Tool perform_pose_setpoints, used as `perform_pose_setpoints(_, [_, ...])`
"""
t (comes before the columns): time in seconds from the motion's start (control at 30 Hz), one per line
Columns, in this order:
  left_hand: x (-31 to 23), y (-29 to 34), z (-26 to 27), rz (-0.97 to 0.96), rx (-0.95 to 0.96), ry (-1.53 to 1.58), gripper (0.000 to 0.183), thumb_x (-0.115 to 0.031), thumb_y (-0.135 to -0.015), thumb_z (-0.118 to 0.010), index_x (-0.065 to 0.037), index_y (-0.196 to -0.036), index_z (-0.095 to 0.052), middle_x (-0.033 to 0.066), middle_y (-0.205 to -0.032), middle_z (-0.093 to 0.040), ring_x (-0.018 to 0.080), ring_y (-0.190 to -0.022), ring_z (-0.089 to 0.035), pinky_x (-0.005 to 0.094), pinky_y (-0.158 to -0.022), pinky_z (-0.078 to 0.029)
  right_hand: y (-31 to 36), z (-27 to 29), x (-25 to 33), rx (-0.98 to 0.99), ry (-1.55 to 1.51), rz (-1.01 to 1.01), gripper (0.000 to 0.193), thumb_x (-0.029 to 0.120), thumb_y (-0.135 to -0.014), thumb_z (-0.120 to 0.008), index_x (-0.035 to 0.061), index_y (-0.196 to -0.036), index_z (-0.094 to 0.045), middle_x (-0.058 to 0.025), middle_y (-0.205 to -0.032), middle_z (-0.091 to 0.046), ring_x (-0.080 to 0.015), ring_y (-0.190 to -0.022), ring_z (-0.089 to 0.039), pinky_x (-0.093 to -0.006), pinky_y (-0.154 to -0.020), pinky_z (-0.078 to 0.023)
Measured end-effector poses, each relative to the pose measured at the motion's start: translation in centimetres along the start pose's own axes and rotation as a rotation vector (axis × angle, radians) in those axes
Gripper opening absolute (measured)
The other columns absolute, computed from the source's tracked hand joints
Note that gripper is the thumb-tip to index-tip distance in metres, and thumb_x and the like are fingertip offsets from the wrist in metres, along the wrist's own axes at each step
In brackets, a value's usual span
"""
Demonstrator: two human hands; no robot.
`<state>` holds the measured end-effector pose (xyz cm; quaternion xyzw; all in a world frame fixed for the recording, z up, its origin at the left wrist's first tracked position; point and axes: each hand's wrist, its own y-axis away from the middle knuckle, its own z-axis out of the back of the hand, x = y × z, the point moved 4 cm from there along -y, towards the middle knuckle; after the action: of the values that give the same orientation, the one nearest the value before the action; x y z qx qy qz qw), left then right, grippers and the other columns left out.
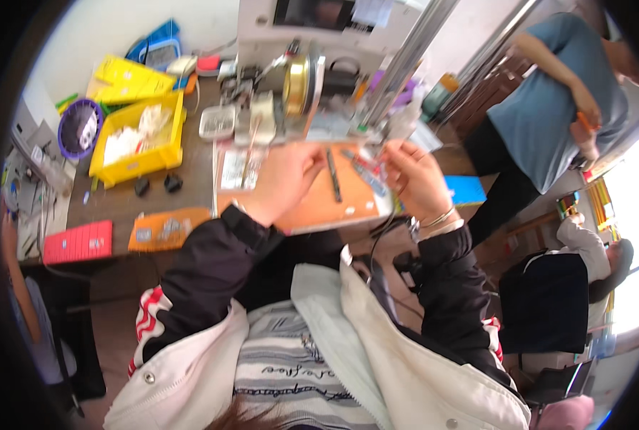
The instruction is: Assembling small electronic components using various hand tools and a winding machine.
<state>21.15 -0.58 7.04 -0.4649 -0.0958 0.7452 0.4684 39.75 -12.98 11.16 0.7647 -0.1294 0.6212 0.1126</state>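
Note:
Both hands are raised over an orange work mat (311,209). My left hand (291,179) is closed in a pinch above the mat's left half; whatever its fingertips hold is too small to make out. My right hand (414,178), with a bracelet at the wrist, pinches at the mat's right edge; a tiny thing at its fingertips is too blurred to name. Between the hands lies a slim dark pen-shaped tool (333,175). Beside it, closer to my right hand, rests a blue-grey hand tool (368,178). A white printed sheet (239,168) lies left of my left hand.
At left stand a yellow bin (172,154) with white material and a purple basket (80,129). A red case (79,242) and an orange pouch (167,228) lie by the front edge. A gold spool (296,86) and metal post (405,61) stand behind. A person (559,107) stands right.

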Motion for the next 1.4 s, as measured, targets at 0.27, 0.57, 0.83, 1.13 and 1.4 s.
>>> perform_pose_setpoints(0.27, [-4.1, 2.8, 4.8, 0.188, 0.12, 0.69, 0.005, 0.002, -0.089, -0.069, 0.004, -0.093, -0.067, 0.0055, -0.093, -0.067, 0.0109, -0.088, -0.061, 0.0262, -0.08, -0.047, 1.4, -1.6, -0.9, 0.072, -0.05, 0.045, 0.009, 0.012, -0.1, -0.058, 0.003, -0.102, -0.061, -0.0006, -0.086, -0.059, -0.0045, -0.064, -0.042, -0.0204, -0.056, -0.033])
perform_pose_setpoints(0.57, [-5.4, 2.9, 4.7, 0.17, -0.059, 0.631, 0.009, 0.004, -0.086, -0.071, 0.004, -0.095, -0.07, 0.0084, -0.095, -0.069, 0.0141, -0.09, -0.063, 0.0292, -0.085, -0.048, 2.9, -6.0, -0.9, 0.039, -0.024, 0.135, 0.011, 0.014, -0.094, -0.07, 0.0033, -0.096, -0.069, 0.0017, -0.083, -0.067, -0.0013, -0.062, -0.047, -0.0179, -0.056, -0.036])
perform_pose_setpoints(0.83, [-7.0, 1.8, 4.7, -0.039, -0.155, 0.444, 0.011, 0.003, -0.081, -0.076, -0.001, -0.091, -0.073, 0.0077, -0.087, -0.071, 0.0181, -0.088, -0.065, 0.0297, -0.081, -0.05, 2.5, -5.7, -2.0, 0.056, -0.236, 0.082, 0.016, 0.017, -0.095, -0.069, 0.0024, -0.101, -0.07, 0.0027, -0.078, -0.061, -0.0033, -0.059, -0.041, -0.0203, -0.054, -0.032])
perform_pose_setpoints(1.13, [-7.6, 1.9, 5.2, -0.189, -0.271, 0.252, 0.016, 0.002, -0.077, -0.079, -0.003, -0.091, -0.075, 0.0073, -0.084, -0.068, 0.0201, -0.078, -0.066, 0.0291, -0.069, -0.052, 3.0, -6.0, -3.0, 0.001, -0.374, -0.067, 0.022, 0.021, -0.095, -0.069, 0.002, -0.107, -0.069, 0.0062, -0.074, -0.052, -0.0043, -0.066, -0.042, -0.0229, -0.057, -0.031])
perform_pose_setpoints(1.4, [-7.2, 1.6, 5.0, -0.306, -0.327, 0.155, 0.021, 0.004, -0.073, -0.081, -0.004, -0.092, -0.075, 0.0058, -0.083, -0.067, 0.0192, -0.076, -0.065, 0.0288, -0.066, -0.052, 2.9, -6.7, -3.0, 0.008, -0.418, -0.11, 0.025, 0.022, -0.094, -0.07, 0.002, -0.11, -0.068, 0.0065, -0.074, -0.052, -0.0037, -0.066, -0.043, -0.0226, -0.057, -0.031])
